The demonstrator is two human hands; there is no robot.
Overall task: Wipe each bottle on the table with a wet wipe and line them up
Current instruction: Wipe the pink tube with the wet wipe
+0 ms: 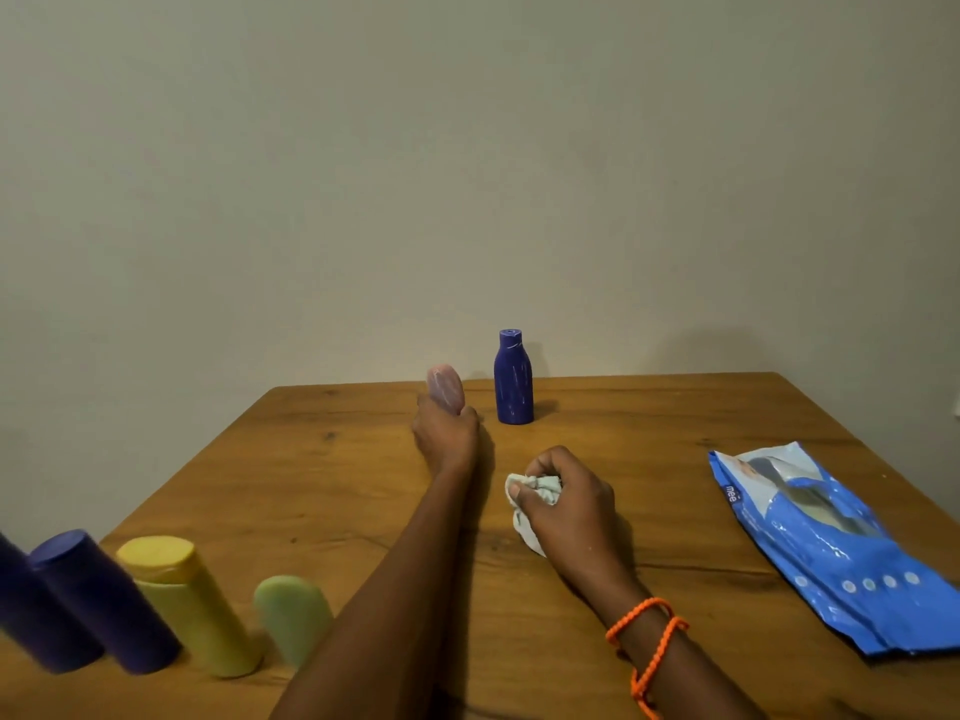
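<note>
My left hand (445, 433) reaches far across the wooden table (322, 459) and grips a pink bottle (445, 387) at its lower part. A dark blue bottle (513, 379) stands upright just right of it, near the far edge. My right hand (566, 498) rests on the table, closed around a crumpled white wet wipe (537, 493). Along the near left edge stands a row: two dark purple bottles (104, 602), a yellow bottle (192, 605) and a pale green bottle (293, 618), the green one partly behind my left forearm.
A blue pack of wet wipes (831, 553) lies flat on the right side of the table. A plain wall rises behind the far table edge. Orange cord bracelets (649, 646) circle my right wrist.
</note>
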